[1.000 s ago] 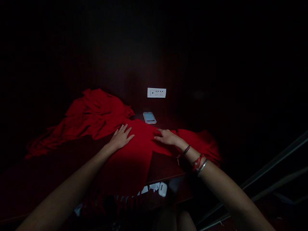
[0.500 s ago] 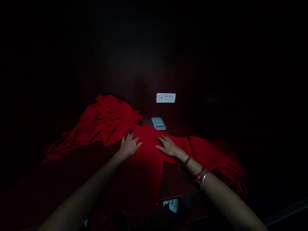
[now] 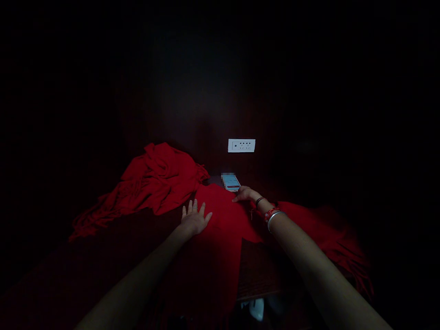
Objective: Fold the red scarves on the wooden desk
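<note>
A red fringed scarf [image 3: 213, 256] lies spread over the dark wooden surface, one stretch running toward me and another off to the right. My left hand [image 3: 195, 221] rests palm down on its left part, fingers spread, holding nothing. At the scarf's far edge, right beside a phone [image 3: 231, 181], my right hand [image 3: 244, 194] has its fingers bent over and its thumb on the near side, closed on the red cloth. The fingertips are partly hidden. A bunched red fringed cloth [image 3: 161, 176] lies at the back left.
A white wall socket [image 3: 241, 145] is on the dark wall behind the phone. The surface's front edge [image 3: 257, 295] shows at the lower middle, with a white object [image 3: 256, 309] below it. The surroundings are very dark.
My right hand has moved from lying flat on the scarf to its far edge near the phone, fingers now bent. My left hand stays spread on the scarf. The view has shifted slightly.
</note>
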Demonstrator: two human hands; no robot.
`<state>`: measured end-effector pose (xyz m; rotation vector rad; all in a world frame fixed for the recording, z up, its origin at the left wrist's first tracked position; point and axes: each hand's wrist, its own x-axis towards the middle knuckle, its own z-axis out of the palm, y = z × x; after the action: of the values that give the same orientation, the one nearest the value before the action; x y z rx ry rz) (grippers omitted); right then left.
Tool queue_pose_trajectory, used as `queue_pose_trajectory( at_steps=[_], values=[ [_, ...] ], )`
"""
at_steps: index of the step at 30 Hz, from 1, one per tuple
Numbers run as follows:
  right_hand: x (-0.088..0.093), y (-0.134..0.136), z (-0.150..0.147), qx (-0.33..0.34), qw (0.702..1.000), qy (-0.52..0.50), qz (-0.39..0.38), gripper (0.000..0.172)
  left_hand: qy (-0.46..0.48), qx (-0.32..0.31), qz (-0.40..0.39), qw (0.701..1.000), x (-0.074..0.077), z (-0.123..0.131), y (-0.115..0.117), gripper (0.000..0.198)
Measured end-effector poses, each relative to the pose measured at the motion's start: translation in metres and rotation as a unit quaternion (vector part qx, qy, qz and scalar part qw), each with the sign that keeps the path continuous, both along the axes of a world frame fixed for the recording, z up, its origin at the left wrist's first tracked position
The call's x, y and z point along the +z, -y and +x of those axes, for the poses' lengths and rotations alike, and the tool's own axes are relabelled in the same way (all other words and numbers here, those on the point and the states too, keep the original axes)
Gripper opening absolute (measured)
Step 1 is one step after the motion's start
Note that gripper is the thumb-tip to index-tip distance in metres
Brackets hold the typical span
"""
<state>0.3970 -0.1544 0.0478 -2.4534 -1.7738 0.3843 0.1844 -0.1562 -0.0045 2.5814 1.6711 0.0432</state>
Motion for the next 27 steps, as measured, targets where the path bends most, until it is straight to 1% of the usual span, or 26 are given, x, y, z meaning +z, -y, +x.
queue_pose_trajectory(
  at_steps=[4,7,9,12,15,18,21,24,25,27],
  values=[
    [0.005,-0.006,-0.007,0.005,1.0,-0.002,0.003,0.041,0.007,0.0,0.014,1.0,-0.004,0.0,-0.001,0.062],
    [0.01,-0.008,-0.013,0.006,1.0,0.0,0.009,0.041,0.011,0.001,0.019,1.0,-0.003,0.001,0.001,0.062],
    [0.011,-0.009,-0.018,0.004,1.0,0.007,0.008,0.038,0.012,0.0,0.02,1.0,-0.002,0.001,0.002,0.062],
    [0.009,-0.01,-0.027,0.006,0.999,0.029,0.016,0.03,0.012,0.002,0.02,1.0,-0.002,0.002,0.003,0.061],
    [0.003,-0.011,-0.034,0.014,0.996,0.064,0.054,0.033,0.015,0.005,0.024,1.0,-0.004,0.002,0.002,0.061],
    [-0.005,-0.01,-0.039,0.055,0.983,0.131,0.117,0.035,0.019,0.007,0.031,0.999,-0.005,0.002,0.002,0.06],
    [-0.013,-0.007,-0.043,0.126,0.952,0.208,0.185,0.028,0.024,0.004,0.031,0.999,-0.005,0.002,0.002,0.06],
    [-0.016,-0.004,-0.047,0.188,0.924,0.25,0.219,0.028,0.028,0.003,0.031,0.999,-0.004,0.002,0.002,0.06],
    [-0.015,-0.002,-0.047,0.197,0.92,0.252,0.226,0.029,0.027,0.003,0.031,0.999,-0.005,0.001,0.002,0.06],
    [-0.01,0.001,-0.045,0.191,0.922,0.238,0.24,0.029,0.027,-0.002,0.046,0.999,-0.005,0.001,0.003,0.06]
  ],
)
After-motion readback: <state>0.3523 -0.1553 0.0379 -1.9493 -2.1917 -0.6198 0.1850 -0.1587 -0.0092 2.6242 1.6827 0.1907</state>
